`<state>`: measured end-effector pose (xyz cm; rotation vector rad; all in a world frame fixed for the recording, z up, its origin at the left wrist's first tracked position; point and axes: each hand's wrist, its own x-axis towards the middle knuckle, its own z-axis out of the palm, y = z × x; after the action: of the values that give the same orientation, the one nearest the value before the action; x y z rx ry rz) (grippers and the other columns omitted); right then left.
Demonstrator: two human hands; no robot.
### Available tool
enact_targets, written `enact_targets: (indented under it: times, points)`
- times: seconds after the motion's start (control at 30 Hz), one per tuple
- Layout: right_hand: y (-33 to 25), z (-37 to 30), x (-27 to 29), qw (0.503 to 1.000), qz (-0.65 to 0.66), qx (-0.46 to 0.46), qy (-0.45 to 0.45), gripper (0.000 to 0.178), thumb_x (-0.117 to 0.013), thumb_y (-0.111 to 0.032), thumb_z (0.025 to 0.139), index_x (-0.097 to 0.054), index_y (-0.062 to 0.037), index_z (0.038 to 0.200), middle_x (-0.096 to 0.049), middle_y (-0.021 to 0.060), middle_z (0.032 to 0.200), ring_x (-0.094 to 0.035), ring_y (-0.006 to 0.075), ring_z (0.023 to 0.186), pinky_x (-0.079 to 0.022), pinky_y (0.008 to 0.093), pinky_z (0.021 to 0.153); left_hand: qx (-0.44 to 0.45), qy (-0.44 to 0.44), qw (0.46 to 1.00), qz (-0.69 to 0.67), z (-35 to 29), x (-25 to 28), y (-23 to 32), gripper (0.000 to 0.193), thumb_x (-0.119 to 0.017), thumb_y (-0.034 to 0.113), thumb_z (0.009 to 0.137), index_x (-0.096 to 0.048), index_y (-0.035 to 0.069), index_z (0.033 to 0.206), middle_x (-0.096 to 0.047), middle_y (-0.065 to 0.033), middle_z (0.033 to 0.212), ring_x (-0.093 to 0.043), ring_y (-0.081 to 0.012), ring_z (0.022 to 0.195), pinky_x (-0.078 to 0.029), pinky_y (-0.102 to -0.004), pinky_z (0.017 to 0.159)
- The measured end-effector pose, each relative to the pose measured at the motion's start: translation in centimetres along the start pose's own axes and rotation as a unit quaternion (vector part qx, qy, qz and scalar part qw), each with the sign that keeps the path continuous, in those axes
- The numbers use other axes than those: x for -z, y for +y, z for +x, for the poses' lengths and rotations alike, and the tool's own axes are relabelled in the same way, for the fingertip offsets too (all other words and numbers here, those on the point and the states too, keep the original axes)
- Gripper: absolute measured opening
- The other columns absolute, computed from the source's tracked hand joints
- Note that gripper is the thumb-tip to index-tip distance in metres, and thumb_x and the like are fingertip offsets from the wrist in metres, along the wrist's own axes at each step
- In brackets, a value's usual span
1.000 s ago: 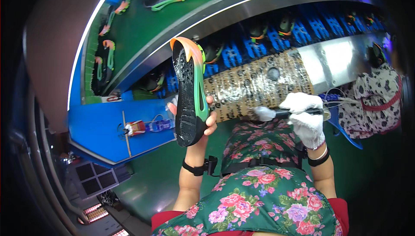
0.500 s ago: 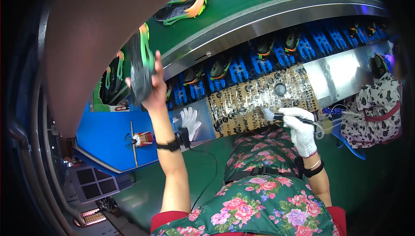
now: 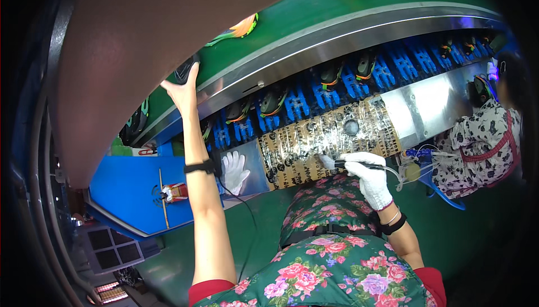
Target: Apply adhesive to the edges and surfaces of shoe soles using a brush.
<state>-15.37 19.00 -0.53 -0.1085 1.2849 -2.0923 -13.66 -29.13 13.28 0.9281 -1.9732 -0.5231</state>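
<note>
My bare left hand (image 3: 183, 94) reaches up to the green conveyor belt at the upper left. A black shoe (image 3: 186, 70) lies between its spread thumb and fingers. Most of that shoe is hidden behind the brown blurred shape in front. My right hand (image 3: 368, 179), in a white knit glove, is closed round the dark handle of a brush (image 3: 327, 162). The pale bristles point left, over a brown, printed, film-covered sheet (image 3: 303, 138) on the metal bench. Left of the sheet lies a white glove (image 3: 234, 171).
Along the bench, blue racks (image 3: 296, 105) carry several dark shoes (image 3: 274, 102). Shoes with orange and green (image 3: 245, 26) sit on the belt (image 3: 297, 26). A blue table (image 3: 132, 186) stands at left. At far right is a co-worker in a patterned apron (image 3: 469, 164).
My left hand has moved up and away with the shoe, which is now largely hidden. My right hand and the brush have shifted slightly left in the picture along with the whole scene.
</note>
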Motion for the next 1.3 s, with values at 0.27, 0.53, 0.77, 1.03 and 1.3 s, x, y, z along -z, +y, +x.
enact_targets:
  times: [0.27,0.53,0.77,1.03,1.3]
  points:
    - [0.4,-1.1,1.0,0.998,-0.053,0.017,0.013,0.023,-0.075,-0.001,0.086,-0.078,0.0012,0.109,-0.077,0.0072,0.094,-0.068,0.0097,0.076,-0.054,0.0233,0.069,0.029,-0.139,0.987,-0.069,3.8,1.5,-1.9,0.136,-0.091,0.028,0.070,0.005,0.009,0.165,-0.035,-0.0270,0.157,-0.044,-0.0349,0.139,-0.035,-0.0427,0.115]
    - [0.9,-1.5,3.3,0.997,-0.017,0.003,0.074,0.021,-0.075,-0.001,0.086,-0.078,0.0016,0.107,-0.077,0.0070,0.090,-0.068,0.0107,0.074,-0.054,0.0242,0.069,-0.179,-0.259,0.940,-0.128,1.9,-8.3,13.1,0.095,-0.084,0.037,0.083,-0.036,0.003,0.158,-0.042,-0.0227,0.156,-0.049,-0.0350,0.138,-0.036,-0.0435,0.116]
    - [0.4,-2.6,4.6,0.988,0.011,0.041,0.149,0.020,-0.075,0.001,0.087,-0.078,0.0011,0.106,-0.076,0.0050,0.090,-0.067,0.0093,0.075,-0.054,0.0242,0.069,-0.182,-0.426,0.885,0.042,8.0,-27.1,23.1,0.103,-0.071,0.044,0.088,-0.015,-0.005,0.160,-0.057,-0.0184,0.133,-0.058,-0.0243,0.107,-0.045,-0.0341,0.088]
    - [0.2,-5.2,8.2,0.967,0.074,0.020,0.243,0.019,-0.076,0.003,0.085,-0.078,0.0025,0.103,-0.078,0.0095,0.097,-0.069,0.0111,0.077,-0.056,0.0235,0.070,0.023,-0.444,0.895,0.021,8.9,-32.4,22.6,0.062,-0.061,0.055,0.093,-0.058,0.007,0.132,-0.059,0.0043,0.073,-0.048,-0.0117,0.058,-0.038,-0.0261,0.059]
    - [0.2,-3.3,9.3,0.980,0.022,0.032,0.194,0.018,-0.075,0.000,0.086,-0.078,0.0014,0.103,-0.076,0.0065,0.091,-0.067,0.0097,0.074,-0.053,0.0224,0.068,-0.191,-0.350,0.917,0.033,5.1,-20.8,16.3,0.060,-0.073,0.056,0.086,-0.074,0.001,0.111,-0.067,-0.0192,0.123,-0.061,-0.0293,0.119,-0.044,-0.0377,0.102]
